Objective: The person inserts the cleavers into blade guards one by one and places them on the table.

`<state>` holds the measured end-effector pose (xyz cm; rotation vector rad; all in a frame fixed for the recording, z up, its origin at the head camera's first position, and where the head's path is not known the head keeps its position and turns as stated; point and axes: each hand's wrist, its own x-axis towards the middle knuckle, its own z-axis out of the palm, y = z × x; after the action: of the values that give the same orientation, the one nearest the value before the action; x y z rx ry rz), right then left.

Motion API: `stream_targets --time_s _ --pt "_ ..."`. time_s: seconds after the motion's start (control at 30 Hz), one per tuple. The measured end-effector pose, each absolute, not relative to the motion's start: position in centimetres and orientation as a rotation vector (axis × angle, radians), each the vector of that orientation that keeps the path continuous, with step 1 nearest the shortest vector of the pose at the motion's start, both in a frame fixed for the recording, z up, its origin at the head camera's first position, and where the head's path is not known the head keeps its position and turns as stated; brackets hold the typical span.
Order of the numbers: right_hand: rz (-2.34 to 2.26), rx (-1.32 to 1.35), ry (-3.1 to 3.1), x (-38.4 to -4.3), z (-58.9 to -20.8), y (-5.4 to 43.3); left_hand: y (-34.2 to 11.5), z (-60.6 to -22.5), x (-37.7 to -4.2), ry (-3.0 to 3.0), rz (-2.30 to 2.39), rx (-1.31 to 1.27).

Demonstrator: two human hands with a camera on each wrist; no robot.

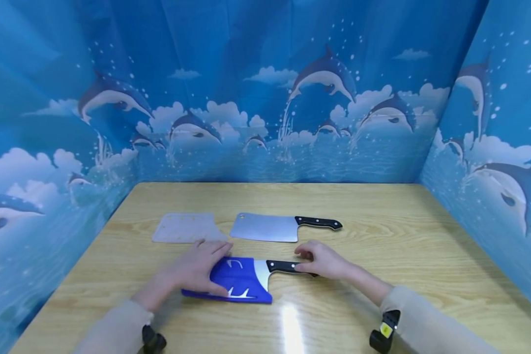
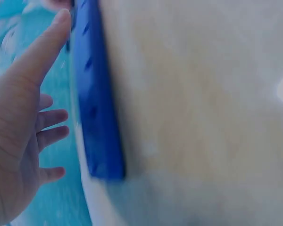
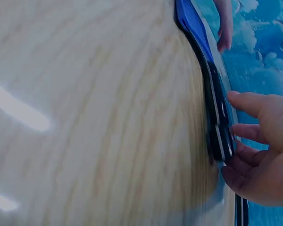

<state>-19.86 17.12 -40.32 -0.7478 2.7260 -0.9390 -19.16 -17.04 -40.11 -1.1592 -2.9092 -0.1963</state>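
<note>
A cleaver with a black riveted handle (image 1: 282,266) lies flat on the table, most of its blade inside a blue blade cover (image 1: 243,282) with cut-out shapes. My left hand (image 1: 202,268) is spread over the cover's left end, hiding part of it. In the left wrist view, the thumb of that hand (image 2: 19,127) reaches along the blue cover (image 2: 96,94). Around the handle's end hovers my right hand (image 1: 320,260), fingers loosely bent. The right wrist view shows the right hand (image 3: 269,146) beside the black handle (image 3: 218,108), not closed round it; contact is unclear.
Behind lies a second cleaver (image 1: 265,227), bare-bladed, with its black handle to the right. To its left is a pale translucent blade cover (image 1: 186,228). Blue dolphin-print curtains (image 1: 256,98) enclose the wooden table (image 1: 402,236) at the back and sides.
</note>
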Motion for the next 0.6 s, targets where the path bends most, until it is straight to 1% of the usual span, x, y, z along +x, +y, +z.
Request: stream_targets --time_s 0.33,0.6 --pt "-1.084 -0.726 2.894 -22.3 -40.2 21.1 -22.0 -38.9 -22.6 -2.911 -0.225 -0.843" --pt "-1.197 -0.527 2.951 -24.5 -40.0 23.7 -24.5 -38.6 -24.7 -2.938 -0.35 -0.66"
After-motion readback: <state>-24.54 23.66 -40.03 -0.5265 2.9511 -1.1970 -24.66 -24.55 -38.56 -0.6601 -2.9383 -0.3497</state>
